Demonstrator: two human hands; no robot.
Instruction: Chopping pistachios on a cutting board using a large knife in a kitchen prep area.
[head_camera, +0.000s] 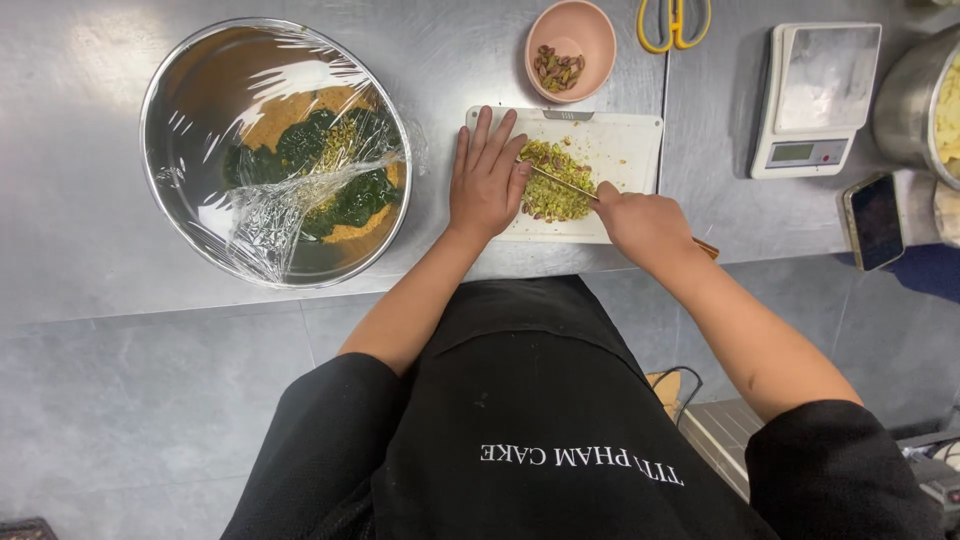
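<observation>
A pile of chopped green pistachios (556, 195) lies on a white cutting board (630, 150) on a steel counter. My right hand (640, 222) grips the handle of a knife (562, 181), whose thin blade crosses the pile. My left hand (487, 178) lies flat with fingers spread on the board's left end, its fingertips resting by the blade's tip. A pink bowl (571, 32) with a few whole pistachios stands just beyond the board.
A large steel bowl (180, 120) covered in cling film, holding green and tan mixture, sits at the left. Yellow scissors (673, 24), a white kitchen scale (815, 95), a phone (874, 220) and a steel pot (905, 100) are at the right.
</observation>
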